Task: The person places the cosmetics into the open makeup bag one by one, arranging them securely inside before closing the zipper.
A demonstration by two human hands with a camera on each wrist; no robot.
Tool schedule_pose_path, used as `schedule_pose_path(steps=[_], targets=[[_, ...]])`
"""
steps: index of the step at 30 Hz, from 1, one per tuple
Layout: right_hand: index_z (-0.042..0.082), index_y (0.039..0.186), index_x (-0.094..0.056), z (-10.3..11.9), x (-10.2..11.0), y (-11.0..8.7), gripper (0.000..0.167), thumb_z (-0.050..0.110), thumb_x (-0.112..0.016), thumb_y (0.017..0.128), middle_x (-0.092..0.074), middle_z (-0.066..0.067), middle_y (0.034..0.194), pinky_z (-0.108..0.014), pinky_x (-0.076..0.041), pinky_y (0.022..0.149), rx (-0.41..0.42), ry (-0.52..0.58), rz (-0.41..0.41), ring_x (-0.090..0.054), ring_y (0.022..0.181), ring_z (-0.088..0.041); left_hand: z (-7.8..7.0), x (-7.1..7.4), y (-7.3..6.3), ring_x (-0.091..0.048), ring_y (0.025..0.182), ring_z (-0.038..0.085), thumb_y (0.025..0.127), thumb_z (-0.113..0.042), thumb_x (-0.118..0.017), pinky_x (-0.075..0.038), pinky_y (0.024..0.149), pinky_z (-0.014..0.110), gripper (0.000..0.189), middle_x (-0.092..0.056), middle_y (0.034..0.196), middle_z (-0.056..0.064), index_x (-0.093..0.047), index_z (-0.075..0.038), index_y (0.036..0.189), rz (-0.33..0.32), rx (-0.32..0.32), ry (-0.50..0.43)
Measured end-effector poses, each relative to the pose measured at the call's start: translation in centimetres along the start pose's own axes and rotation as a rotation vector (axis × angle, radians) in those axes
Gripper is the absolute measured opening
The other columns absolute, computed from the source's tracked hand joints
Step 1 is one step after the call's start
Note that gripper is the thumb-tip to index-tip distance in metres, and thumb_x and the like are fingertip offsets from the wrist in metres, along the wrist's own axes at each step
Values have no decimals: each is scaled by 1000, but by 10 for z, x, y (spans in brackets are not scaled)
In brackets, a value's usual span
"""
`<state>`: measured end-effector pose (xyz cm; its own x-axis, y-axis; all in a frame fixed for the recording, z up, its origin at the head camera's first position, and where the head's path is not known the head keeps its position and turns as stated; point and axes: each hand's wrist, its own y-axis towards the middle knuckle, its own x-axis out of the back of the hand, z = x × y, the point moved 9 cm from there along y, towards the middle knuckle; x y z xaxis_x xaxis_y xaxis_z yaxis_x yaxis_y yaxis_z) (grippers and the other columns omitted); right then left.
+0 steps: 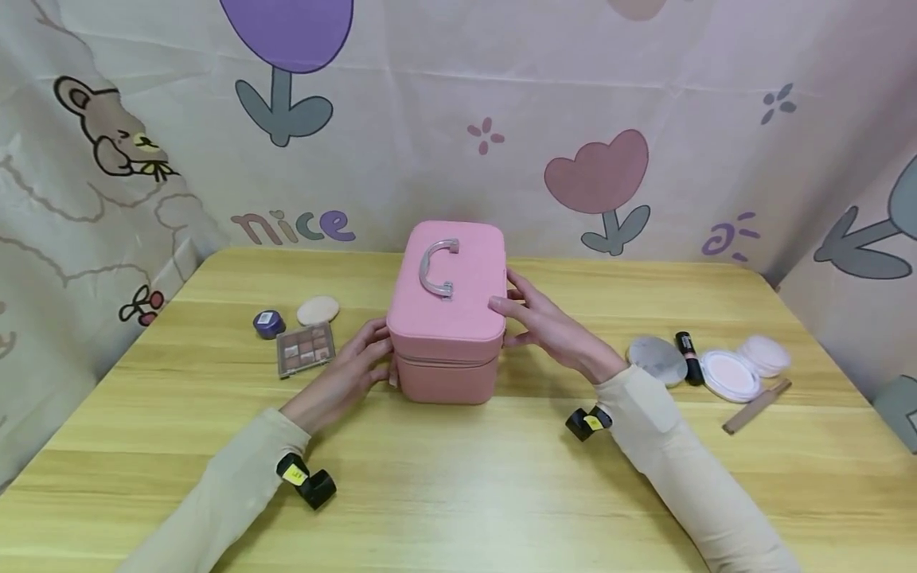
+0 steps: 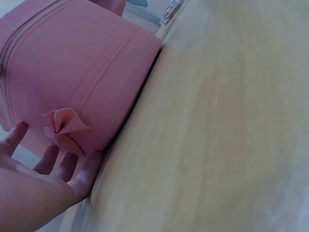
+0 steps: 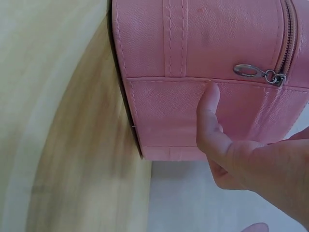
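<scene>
A pink cosmetic case point(image 1: 447, 310) with a silver handle point(image 1: 437, 269) on its lid stands upright on the wooden table, lid down. At its left side is my left hand point(image 1: 351, 370), fingertips right at the wall around a small pink bow point(image 2: 65, 126) in the left wrist view. My right hand point(image 1: 548, 325) is at the opposite side, its thumb over the lid's edge in the head view. In the right wrist view a fingertip touches the side panel below the zip pull point(image 3: 248, 71). Neither hand is wrapped round the case.
Left of the case lie a purple jar point(image 1: 268, 324), a beige puff point(image 1: 318, 310) and an eyeshadow palette point(image 1: 306, 350). On the right are a round translucent disc point(image 1: 657, 361), a lipstick point(image 1: 689, 358), an open compact point(image 1: 731, 376) and a slim brown stick point(image 1: 756, 406). A patterned curtain point(image 1: 444, 103) hangs behind.
</scene>
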<state>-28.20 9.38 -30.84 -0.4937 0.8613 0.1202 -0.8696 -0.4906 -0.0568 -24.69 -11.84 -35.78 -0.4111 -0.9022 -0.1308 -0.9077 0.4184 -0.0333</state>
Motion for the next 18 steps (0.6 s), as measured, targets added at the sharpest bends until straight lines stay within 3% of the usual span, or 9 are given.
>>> schedule_pose_path(steps=[6, 9, 11, 13, 16, 18], targets=[[13, 156, -7, 3, -1, 0, 81, 46, -50, 96, -24, -20, 150, -47, -47, 92, 69, 0, 21, -34, 132, -34, -4, 0, -3, -37, 125, 27, 101, -18, -42, -44, 94, 27, 61, -19, 150, 23, -13, 3, 150, 12, 19, 5], [9, 155, -5, 16, 4, -6, 84, 51, -47, 97, -20, -19, 153, -50, -39, 100, 145, -107, -8, -30, 135, -32, -5, -3, -4, -29, 134, 34, 102, -19, -41, -38, 104, 35, 64, -14, 153, 23, -7, 1, 152, 34, 24, 24], [7, 155, -8, 34, 5, -11, 82, 49, -47, 97, -21, -18, 153, -50, -35, 104, 234, -269, -69, -29, 136, -31, -6, -6, -3, -22, 138, 37, 103, -22, -40, -31, 109, 42, 65, -11, 154, 23, -5, 0, 153, 51, 24, 24], [6, 154, -17, 58, -2, -19, 81, 45, -54, 94, -25, -19, 150, -50, -32, 105, 337, -507, -150, -29, 134, -31, -7, -8, -3, -18, 140, 37, 103, -24, -38, -25, 111, 47, 65, -10, 155, 22, -3, -2, 153, 59, 24, 14], [6, 149, -33, 89, -34, -26, 82, 48, -65, 85, -32, -22, 144, -51, -33, 102, 509, -913, -225, -31, 131, -34, -6, -9, -3, -15, 141, 37, 104, -24, -36, -23, 112, 47, 64, -8, 156, 21, -2, -2, 153, 57, 22, 2], [9, 144, -41, 101, -61, -26, 85, 56, -68, 80, -36, -23, 141, -51, -37, 98, 579, -1145, -240, -35, 128, -35, -5, -7, -4, -16, 141, 36, 104, -24, -35, -25, 111, 43, 63, -9, 156, 20, -3, -2, 153, 46, 24, -5]])
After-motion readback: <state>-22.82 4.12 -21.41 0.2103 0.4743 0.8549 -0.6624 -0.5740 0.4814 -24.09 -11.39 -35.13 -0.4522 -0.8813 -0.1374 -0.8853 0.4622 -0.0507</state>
